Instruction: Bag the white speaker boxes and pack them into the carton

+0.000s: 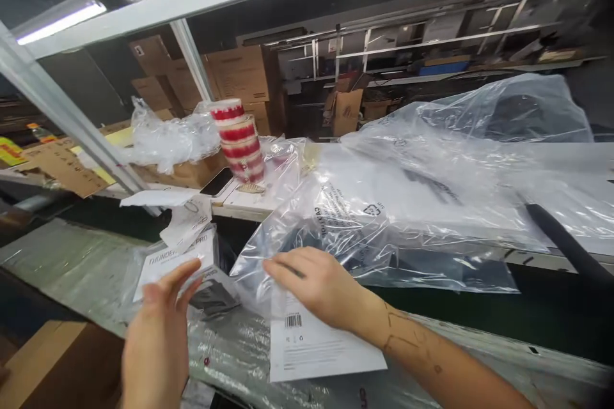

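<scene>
Two hands: both mine, at work over the plastic-covered worktop (71, 262) near its front edge.
Left hand (156, 339): at 7 o'clock in view, fingers spread and unclenched, thumb and fingertips touching the edge of the boxed product (192, 275); not closed round it.
Right hand (321, 284): at 6 o'clock, palm down, fingers pinching the lower rim of the clear plastic bag (364, 230) while lying over the leaflet.
Boxed product: white printed carton in its own clear wrap, just left of the bag's mouth, at 8 o'clock.
Leaflet (316, 348): white sheet with a barcode, flat beneath my right wrist, at 6 o'clock.
Clear plastic bag: crumpled, printed with a warning panel, spreading towards 3 o'clock.
Tape rolls (240, 140): red-and-white stack standing at 11 o'clock, well apart from both hands.
Phone (218, 182): dark, lying just beside the tape rolls.
Step in hand: as I judge it, opening the bag's mouth beside the carton.
Next move calls for: a firmer left-hand grip on the carton and a wider bag mouth, I judge.
</scene>
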Demonstrator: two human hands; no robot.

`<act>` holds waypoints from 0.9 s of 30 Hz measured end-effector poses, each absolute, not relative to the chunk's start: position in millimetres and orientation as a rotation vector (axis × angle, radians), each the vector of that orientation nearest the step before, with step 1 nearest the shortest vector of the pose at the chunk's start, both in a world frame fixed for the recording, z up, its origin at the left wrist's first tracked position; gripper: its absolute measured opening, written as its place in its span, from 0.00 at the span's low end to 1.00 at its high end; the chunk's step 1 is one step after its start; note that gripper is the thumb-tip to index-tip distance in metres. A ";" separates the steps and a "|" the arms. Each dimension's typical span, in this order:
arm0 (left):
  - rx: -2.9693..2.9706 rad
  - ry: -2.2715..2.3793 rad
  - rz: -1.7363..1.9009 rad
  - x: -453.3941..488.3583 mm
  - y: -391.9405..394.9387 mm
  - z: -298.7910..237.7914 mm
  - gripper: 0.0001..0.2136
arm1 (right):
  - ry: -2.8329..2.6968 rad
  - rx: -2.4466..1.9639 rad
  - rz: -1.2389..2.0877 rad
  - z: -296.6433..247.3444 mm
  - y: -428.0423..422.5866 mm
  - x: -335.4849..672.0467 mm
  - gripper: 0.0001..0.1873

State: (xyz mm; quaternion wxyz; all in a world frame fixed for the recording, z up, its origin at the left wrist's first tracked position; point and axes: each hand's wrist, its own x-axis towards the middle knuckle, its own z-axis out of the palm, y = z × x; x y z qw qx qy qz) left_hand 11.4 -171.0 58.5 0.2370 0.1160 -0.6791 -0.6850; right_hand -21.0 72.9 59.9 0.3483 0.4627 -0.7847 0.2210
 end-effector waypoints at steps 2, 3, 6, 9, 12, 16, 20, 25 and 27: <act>0.726 -1.817 -2.289 15.1 -165.7 31.0 0.31 | -2.014 1.100 0.642 32.9 68.4 -19.7 0.17; 0.803 -1.804 -2.540 14.5 -162.9 21.3 0.33 | -2.002 1.079 0.675 22.8 66.7 -15.1 0.16; 0.730 -1.623 -2.894 8.6 -156.1 10.9 0.23 | -1.985 1.090 0.727 4.9 59.6 10.6 0.15; 0.789 -1.542 -2.633 5.4 -156.5 17.7 0.17 | -2.109 1.070 0.706 -3.6 53.2 44.2 0.16; 0.645 -1.693 -2.548 4.5 -162.8 20.9 0.19 | -2.393 1.136 0.731 -4.8 51.6 80.3 0.17; 0.138 -2.258 -2.462 0.3 -158.7 14.0 0.19 | -2.487 1.255 0.899 20.8 50.3 116.1 0.14; -0.517 -2.632 -2.472 4.2 -140.0 3.2 0.21 | -2.544 0.672 0.538 45.3 49.5 113.0 0.24; -0.482 -2.562 -3.010 28.6 -138.5 -34.5 0.29 | -2.856 0.618 0.775 11.3 58.5 126.6 0.13; -0.300 -2.535 -3.167 46.4 -144.4 -54.4 0.31 | -2.966 0.504 0.894 -6.8 55.3 150.6 0.13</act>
